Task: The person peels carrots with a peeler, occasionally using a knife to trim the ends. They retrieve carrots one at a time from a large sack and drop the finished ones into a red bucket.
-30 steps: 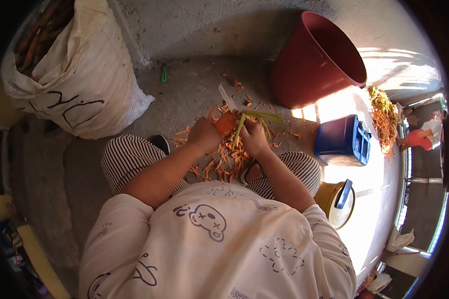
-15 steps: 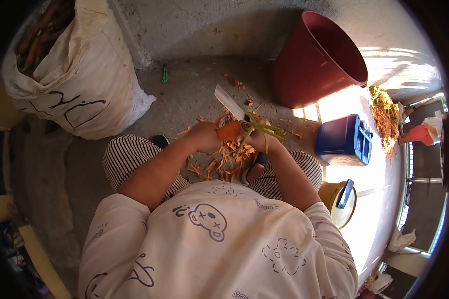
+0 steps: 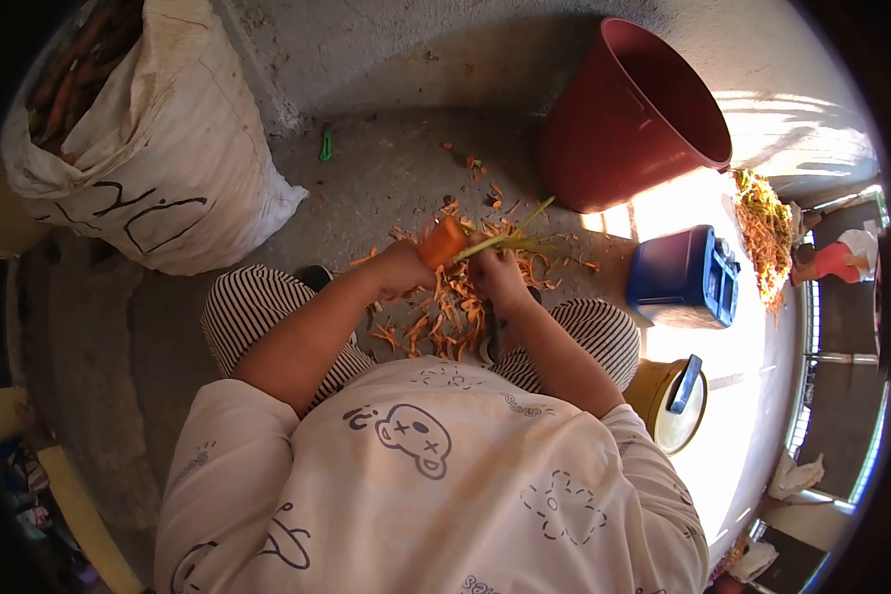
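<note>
My left hand is closed around a thick orange carrot, its blunt end tilted up. Long green stalks reach from the carrot's side across the fingers of my right hand and point up to the right. The right hand is closed, close beside the carrot. It appears to keep hold of the knife, whose blade I cannot clearly see now. Below both hands, orange peelings lie heaped on the floor between my feet.
A white sack of carrots stands at upper left. A tall dark-red bin, a blue jerrycan and a yellowish container line the right. A green object lies near the wall; trimmings are piled far right.
The carrot has turned upward in my left hand, and the stalks have swung up to the right. My right hand has moved slightly left and down; the knife blade has dropped out of clear sight.
</note>
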Demonstrator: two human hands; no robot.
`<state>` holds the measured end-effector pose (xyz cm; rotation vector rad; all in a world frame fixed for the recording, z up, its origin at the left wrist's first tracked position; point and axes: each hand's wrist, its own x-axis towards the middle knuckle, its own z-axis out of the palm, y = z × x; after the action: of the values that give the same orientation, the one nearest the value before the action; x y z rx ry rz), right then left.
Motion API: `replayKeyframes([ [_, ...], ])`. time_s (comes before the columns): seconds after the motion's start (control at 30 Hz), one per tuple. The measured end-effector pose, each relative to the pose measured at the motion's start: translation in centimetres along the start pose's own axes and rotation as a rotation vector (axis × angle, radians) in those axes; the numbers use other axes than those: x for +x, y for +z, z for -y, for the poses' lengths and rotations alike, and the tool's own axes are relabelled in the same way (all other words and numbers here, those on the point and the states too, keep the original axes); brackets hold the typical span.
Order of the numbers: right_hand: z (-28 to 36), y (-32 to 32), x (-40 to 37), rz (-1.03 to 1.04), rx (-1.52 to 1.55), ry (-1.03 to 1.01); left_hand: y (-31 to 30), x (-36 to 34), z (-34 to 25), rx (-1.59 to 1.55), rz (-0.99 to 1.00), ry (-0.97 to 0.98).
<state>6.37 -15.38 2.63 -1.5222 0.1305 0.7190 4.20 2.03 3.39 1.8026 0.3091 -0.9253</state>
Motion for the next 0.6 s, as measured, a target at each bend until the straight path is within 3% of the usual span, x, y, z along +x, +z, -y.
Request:
replayKeyframes([
  [0.1, 0.3, -1.8, 0.3, 0.145, 0.309, 0.378, -0.3, -0.1, 1.0, -0.208, 0.136, 0.077],
  [0.13, 0.1, -2.7, 0.6, 0.169, 0.213, 0.407, -0.3, -0.3, 1.2, -0.275, 0.185, 0.107],
  [0.23, 0.3, -1.3, 0.6, -0.028, -0.391, -0.179, -0.4, -0.7, 1.2, -0.258, 0.263, 0.101],
  [0.27, 1.2, -1.5, 0.3, -0.041, -0.676, -0.232, -0.2, -0.9, 1.1, -0.29, 0.299, 0.122],
  [0.33, 2.2, -1.1, -0.2, -0.056, -0.707, -0.372, 0.1, -1.4, 0.9, -0.353, 0.365, 0.16],
  [0.43, 4.1, -0.5, -1.5, -0.023, -0.699, -0.506, 0.1, -0.1, 2.0, -0.322, 0.657, 0.326],
  [0.5, 4.4, -0.4, -1.8, -0.01, -0.729, -0.618, 0.5, -0.5, 1.6, -0.339, 0.646, 0.384],
  [0.6, 5.5, 0.3, -2.8, 0.038, -0.855, -0.536, 0.7, -1.0, 1.2, -0.347, 0.626, 0.425],
])
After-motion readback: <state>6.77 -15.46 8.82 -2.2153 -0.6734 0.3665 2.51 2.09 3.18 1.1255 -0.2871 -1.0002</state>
